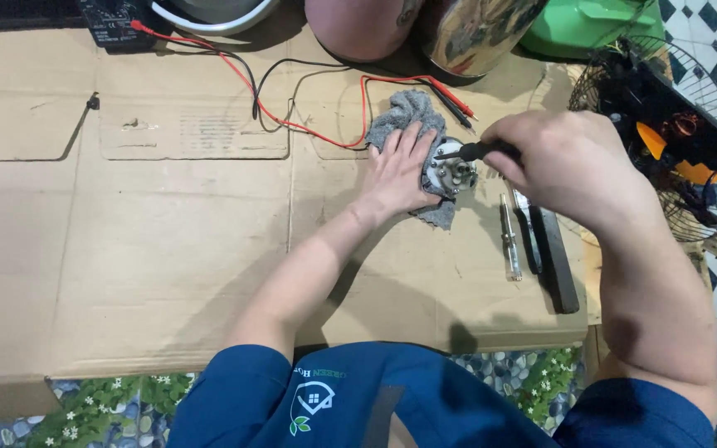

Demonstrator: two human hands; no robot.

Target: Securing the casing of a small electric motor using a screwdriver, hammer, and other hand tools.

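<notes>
Small motor pinned on a rag, screwdriver at work

Left hand (398, 170) presses flat on the grey rag (404, 116) beside the motor (451, 172); right hand (570, 158) grips the screwdriver (470, 151), its shaft pointing leftward onto the motor.

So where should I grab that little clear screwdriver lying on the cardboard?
Take the clear screwdriver by its handle at the near end, coming straight down from above. It lies flat and lengthwise, pliers close on its right, so pinch across it from the open left side.

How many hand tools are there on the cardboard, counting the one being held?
3: a black-handled screwdriver in the right hand, plus a small clear-handled screwdriver and dark pliers lying beside it. The right arm may hide others.
</notes>
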